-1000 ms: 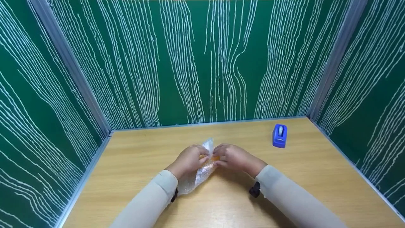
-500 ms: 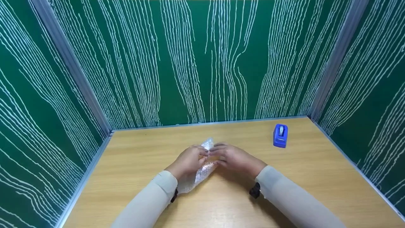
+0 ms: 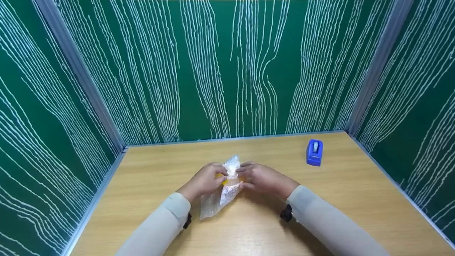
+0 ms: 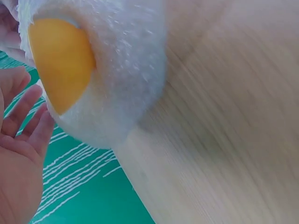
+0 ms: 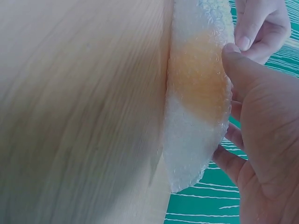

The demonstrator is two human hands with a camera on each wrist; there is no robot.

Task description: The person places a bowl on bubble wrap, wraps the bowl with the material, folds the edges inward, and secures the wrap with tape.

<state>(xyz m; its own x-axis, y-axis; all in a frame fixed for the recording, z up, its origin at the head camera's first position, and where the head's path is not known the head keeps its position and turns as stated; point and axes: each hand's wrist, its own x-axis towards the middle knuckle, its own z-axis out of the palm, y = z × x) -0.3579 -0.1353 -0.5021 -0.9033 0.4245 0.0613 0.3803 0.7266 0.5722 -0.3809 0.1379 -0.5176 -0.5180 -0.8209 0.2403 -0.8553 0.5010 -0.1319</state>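
A sheet of bubble wrap (image 3: 230,195) lies folded around a smooth yellow-orange object (image 4: 63,63) near the table's middle. The object's bare curved side shows at the wrap's opening in the left wrist view; elsewhere its colour comes through the bubbles, and its kind stays hidden. My left hand (image 3: 206,179) is at the left edge of the wrap, fingers loosely bent and fingertips right by the opening. On the other side, my right hand (image 3: 265,177) holds the wrap's edge, its thumb (image 5: 240,65) on the near face and its fingers behind.
A blue tape dispenser (image 3: 314,153) stands at the back right of the wooden table (image 3: 149,199). Green panels (image 3: 199,71) with white wavy lines enclose the table at the back and sides.
My left hand has drawn back to the left from the fold, baring more wrap and some of the yellow-orange object. The right fingers moved slightly left over the wrap. The tape dispenser stays put.
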